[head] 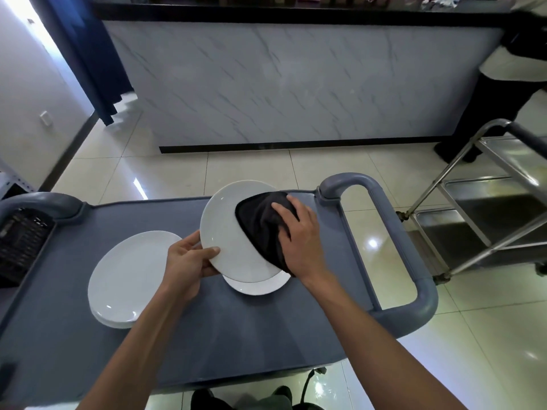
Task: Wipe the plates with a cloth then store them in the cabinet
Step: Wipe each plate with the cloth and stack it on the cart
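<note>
My left hand (189,260) grips the near-left rim of a white plate (228,229), holding it tilted above the grey cart top (266,335). My right hand (299,241) presses a black cloth (260,223) flat against the plate's right side. Under the raised plate another white plate (257,287) lies on the cart, only its near edge showing. A stack of white plates (127,276) rests on the cart to the left.
The cart has a grey loop handle (414,261) on its right end. A steel trolley (488,202) stands to the right on the tiled floor. A marble-faced counter (296,84) runs across ahead. A black crate (20,241) sits at the cart's left. A person stands at far right.
</note>
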A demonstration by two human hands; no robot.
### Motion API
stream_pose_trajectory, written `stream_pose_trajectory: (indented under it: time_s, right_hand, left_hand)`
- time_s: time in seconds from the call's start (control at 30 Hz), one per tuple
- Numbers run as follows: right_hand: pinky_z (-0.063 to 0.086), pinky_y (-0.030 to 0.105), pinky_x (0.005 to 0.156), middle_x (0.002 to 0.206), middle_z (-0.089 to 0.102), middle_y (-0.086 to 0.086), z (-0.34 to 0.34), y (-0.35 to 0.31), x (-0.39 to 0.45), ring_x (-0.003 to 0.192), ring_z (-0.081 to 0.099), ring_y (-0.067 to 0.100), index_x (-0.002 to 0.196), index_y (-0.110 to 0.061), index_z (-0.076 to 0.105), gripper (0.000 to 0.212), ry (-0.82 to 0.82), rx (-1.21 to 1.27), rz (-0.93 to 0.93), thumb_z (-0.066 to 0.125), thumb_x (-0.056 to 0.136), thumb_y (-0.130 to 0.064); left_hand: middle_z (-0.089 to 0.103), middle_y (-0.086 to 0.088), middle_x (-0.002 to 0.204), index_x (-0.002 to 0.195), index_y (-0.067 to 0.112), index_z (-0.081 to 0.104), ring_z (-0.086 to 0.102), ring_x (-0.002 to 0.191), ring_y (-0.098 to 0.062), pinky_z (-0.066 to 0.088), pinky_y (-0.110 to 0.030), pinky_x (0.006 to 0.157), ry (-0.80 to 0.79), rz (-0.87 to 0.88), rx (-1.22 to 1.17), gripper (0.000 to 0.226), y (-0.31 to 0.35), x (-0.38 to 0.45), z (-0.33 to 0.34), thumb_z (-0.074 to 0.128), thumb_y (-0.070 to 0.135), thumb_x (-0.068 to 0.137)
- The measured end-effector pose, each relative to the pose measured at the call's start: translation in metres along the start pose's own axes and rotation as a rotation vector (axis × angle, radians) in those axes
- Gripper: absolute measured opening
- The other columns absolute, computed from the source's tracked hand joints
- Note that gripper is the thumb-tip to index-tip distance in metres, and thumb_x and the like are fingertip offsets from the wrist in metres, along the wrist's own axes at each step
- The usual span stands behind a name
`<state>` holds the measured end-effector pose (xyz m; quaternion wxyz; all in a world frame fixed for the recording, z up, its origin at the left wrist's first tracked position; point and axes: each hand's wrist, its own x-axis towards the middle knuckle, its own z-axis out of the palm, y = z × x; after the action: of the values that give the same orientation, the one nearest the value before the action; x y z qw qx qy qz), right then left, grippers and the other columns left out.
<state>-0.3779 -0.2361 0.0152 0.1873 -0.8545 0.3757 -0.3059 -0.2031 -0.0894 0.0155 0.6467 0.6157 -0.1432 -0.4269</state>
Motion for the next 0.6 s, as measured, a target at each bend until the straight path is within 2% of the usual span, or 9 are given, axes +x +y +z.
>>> stream_pose_trajectory:
  time_s: [0.3,0.4,0.5,0.6]
  right_hand:
    - [0.036,0.048,0.111,0.150,0.045,0.010,0.007,-0.046,0.026,0.133,0.041,0.032,0.138,-0.018,0.059,0.047,0.074,-0.001,-0.014,0.059,0.093,-0.002]
    - [0.033,0.048,0.115,0.152,0.043,0.010,0.014,-0.060,0.018,0.137,0.038,0.033,0.140,-0.019,0.058,0.046,0.041,0.001,-0.073,0.061,0.094,-0.012]
    - [0.029,0.044,0.118,0.158,0.036,0.006,0.016,-0.063,0.012,0.144,0.031,0.027,0.145,-0.022,0.053,0.049,-0.045,0.009,-0.112,0.060,0.096,-0.027]
    - [0.032,0.047,0.115,0.159,0.035,0.002,0.015,-0.063,0.015,0.146,0.030,0.025,0.147,-0.028,0.048,0.051,-0.048,-0.030,-0.066,0.059,0.097,-0.026]
  left_hand:
    - [0.078,-0.011,0.102,0.120,0.017,0.072,0.075,0.088,-0.033,0.062,-0.041,0.064,-0.126,0.046,0.126,0.045,0.017,0.011,-0.005,0.062,-0.013,0.087]
    - [0.078,-0.012,0.100,0.116,0.018,0.073,0.075,0.087,-0.032,0.061,-0.039,0.062,-0.142,0.046,0.119,0.044,0.024,0.013,-0.013,0.062,-0.013,0.087]
    - [0.078,-0.010,0.097,0.116,0.018,0.073,0.076,0.082,-0.027,0.060,-0.036,0.058,-0.154,0.034,0.107,0.044,0.031,0.016,-0.025,0.062,-0.014,0.086]
    - [0.079,-0.009,0.096,0.115,0.017,0.074,0.075,0.080,-0.024,0.060,-0.036,0.058,-0.181,0.043,0.124,0.044,0.037,0.020,-0.037,0.062,-0.014,0.086]
